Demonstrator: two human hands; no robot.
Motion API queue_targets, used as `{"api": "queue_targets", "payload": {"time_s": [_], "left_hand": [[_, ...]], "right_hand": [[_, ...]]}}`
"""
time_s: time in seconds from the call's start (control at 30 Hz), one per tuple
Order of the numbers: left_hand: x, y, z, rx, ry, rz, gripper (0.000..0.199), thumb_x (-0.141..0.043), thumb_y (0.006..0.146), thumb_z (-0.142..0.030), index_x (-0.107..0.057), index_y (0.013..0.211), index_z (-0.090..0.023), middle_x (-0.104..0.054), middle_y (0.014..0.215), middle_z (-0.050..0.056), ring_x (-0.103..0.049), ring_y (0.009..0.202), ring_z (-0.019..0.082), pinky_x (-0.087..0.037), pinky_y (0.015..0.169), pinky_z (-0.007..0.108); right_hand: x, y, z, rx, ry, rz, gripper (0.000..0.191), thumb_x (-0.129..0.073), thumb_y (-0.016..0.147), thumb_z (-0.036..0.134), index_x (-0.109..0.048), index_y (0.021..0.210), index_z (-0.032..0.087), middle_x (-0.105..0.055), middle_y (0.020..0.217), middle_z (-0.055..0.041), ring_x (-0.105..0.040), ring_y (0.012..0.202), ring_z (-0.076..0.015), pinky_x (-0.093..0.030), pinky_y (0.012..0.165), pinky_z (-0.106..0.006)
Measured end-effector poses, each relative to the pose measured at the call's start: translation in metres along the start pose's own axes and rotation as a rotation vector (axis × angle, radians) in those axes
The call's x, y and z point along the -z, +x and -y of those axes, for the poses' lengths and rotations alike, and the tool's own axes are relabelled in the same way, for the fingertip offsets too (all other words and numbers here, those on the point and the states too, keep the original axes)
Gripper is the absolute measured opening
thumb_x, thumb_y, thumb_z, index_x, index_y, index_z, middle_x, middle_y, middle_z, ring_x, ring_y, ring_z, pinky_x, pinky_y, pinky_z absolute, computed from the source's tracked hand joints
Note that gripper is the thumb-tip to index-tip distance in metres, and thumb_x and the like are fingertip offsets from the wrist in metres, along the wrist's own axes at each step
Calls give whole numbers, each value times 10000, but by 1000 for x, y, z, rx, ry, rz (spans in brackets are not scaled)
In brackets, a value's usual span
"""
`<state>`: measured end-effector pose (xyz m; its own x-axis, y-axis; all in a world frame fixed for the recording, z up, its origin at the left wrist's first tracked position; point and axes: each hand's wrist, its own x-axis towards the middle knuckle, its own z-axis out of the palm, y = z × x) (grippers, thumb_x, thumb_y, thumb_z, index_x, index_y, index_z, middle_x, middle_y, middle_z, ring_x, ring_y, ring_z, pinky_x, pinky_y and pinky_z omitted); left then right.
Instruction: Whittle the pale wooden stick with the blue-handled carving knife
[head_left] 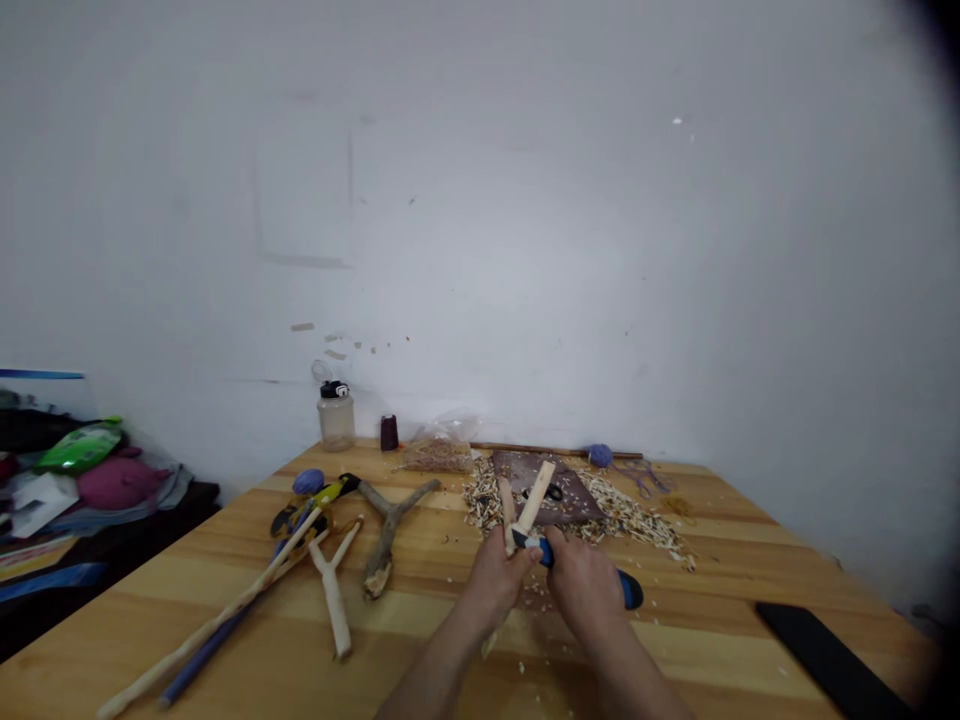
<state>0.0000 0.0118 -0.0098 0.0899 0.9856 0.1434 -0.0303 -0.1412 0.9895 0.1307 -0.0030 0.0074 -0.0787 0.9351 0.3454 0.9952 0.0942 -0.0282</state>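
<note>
My left hand (495, 575) is closed round a peeled, pale forked branch (537, 496), whose two prongs point up and away from me. My right hand (589, 580) grips a knife with a blue and black handle (631, 590); the handle's end sticks out to the right of the fist. The knife's front end lies against the wood at the fork, with my left thumb beside it. Its blade is too small to make out. Beneath the hands is a dark brown sheet (517, 468), with black-handled scissors (553, 492) on it and wood shavings (637, 525) around it.
To the left lie a peeled forked stick (334, 600), a bark-covered fork (388, 525), a long pale stick (217, 620) and a yellow-black tool (334, 492). Along the back stand a clear bottle (337, 420) and a thread spool (388, 433). A black flat object (825, 650) lies right.
</note>
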Motion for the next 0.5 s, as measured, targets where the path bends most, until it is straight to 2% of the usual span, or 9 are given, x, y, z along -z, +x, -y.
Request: {"api": "queue_targets", "payload": {"time_s": [0.27, 0.5], "left_hand": [[-1, 2, 2, -48, 23, -36, 270, -665, 619, -316, -569, 820, -164, -569, 643, -10, -512, 632, 138, -376, 554, 214], [-3, 4, 8, -48, 0, -62, 291, -652, 635, -340, -556, 848, -166, -572, 653, -12, -530, 644, 137, -400, 573, 216]], "right_hand": [[-3, -1, 1, -26, -8, -11, 188, -409, 817, 136, -548, 913, 220, -648, 811, -43, -606, 736, -171, -312, 584, -240], [0, 2, 1, -24, 15, -20, 214, -403, 824, 161, -558, 959, 221, -651, 842, -46, -600, 757, -156, -307, 589, -231]]}}
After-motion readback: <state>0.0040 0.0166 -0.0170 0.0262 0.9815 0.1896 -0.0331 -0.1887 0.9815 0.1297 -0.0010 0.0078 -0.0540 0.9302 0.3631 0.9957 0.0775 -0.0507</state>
